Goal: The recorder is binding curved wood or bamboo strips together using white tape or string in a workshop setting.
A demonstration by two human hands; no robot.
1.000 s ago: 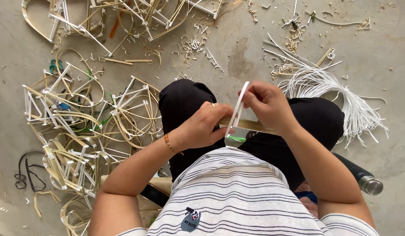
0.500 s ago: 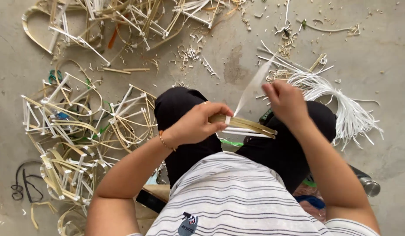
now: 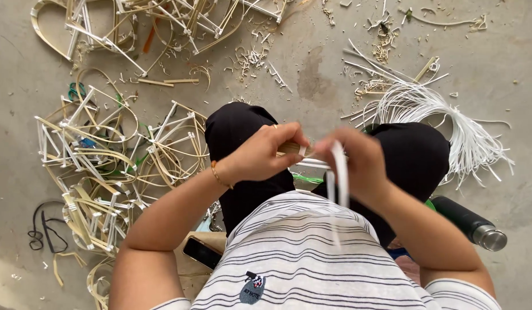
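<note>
The left hand (image 3: pixel 264 154) sits above the person's lap, its fingers pinched together on the end of a thin bamboo strip (image 3: pixel 290 148); the strip lies level over the gap between the two black-clad knees, just ahead of the striped shirt (image 3: pixel 312 258). The right hand (image 3: pixel 358 163) is just beside the left hand, to its right, its fingers closed on a white strap (image 3: pixel 338 178); the strap is blurred, hangs down from that hand toward the shirt, and its upper end meets the bamboo strip near the left hand's fingertips, though whether it is wound round the strip cannot be told. A thin bracelet (image 3: pixel 219 175) circles the left wrist.

Left of the left hand, on the concrete floor (image 3: pixel 13 115), lies a heap of bamboo frames (image 3: pixel 105 161) bound with white at the joints; more frames (image 3: pixel 180 17) lie well beyond the left hand, at the far edge of the view. Right of the right hand, past the knee, a bundle of white straps (image 3: pixel 444 115) fans out on the floor; a dark bottle (image 3: pixel 469 223) with a metal end lies on its side near the right forearm. A black phone (image 3: pixel 201 252) rests below the left forearm; a loop of black cord (image 3: pixel 45 229) lies well to the left of it.
</note>
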